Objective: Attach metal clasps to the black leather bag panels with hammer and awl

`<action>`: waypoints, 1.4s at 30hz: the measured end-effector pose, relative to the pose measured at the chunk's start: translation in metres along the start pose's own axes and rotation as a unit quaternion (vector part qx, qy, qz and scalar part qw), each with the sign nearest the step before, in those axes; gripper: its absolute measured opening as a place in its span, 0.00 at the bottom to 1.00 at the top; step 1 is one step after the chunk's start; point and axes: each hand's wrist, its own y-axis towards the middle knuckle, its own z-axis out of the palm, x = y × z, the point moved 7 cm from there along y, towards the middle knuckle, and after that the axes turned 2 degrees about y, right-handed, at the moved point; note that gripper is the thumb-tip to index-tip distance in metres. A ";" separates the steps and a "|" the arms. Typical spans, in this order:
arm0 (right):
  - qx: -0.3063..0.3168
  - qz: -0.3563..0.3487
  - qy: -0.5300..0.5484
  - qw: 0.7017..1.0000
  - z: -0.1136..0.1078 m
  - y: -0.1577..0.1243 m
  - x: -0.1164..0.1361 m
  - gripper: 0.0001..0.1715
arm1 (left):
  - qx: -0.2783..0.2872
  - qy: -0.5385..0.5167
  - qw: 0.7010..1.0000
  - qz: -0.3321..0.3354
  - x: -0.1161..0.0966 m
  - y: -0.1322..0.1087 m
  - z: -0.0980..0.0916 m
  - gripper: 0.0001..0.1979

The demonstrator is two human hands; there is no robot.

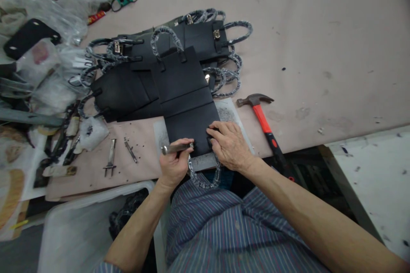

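Observation:
A black leather bag piece (187, 102) lies flat at the table's near edge, on a grey pad (229, 115). My left hand (174, 164) is closed around a short metal punch tool (176, 148), held sideways at the bag's near edge. My right hand (229, 145) presses down on the bag's near right corner, fingers curled over a strap tab. A plastic-wrapped handle (200, 177) hangs from the bag over the table edge toward my lap.
Several more black bags with wrapped handles (205, 38) are stacked behind. A red-handled hammer (264, 123) lies to the right. Small metal tools (111, 158) rest at left, near plastic bags and clutter (48, 21). A white bin (92, 222) stands below the table edge.

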 end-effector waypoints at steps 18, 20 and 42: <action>0.004 0.000 -0.011 1.000 0.001 0.000 0.000 0.19 | -0.019 -0.155 0.982 -0.102 0.008 0.011 0.001 0.08; 0.002 0.000 -0.011 1.000 0.001 0.000 0.000 0.18 | -0.006 -0.147 0.985 -0.088 0.006 0.009 0.006 0.08; 0.013 0.006 0.000 1.000 -0.001 0.002 0.002 0.19 | 0.038 -0.022 0.998 -0.036 0.008 0.005 0.015 0.07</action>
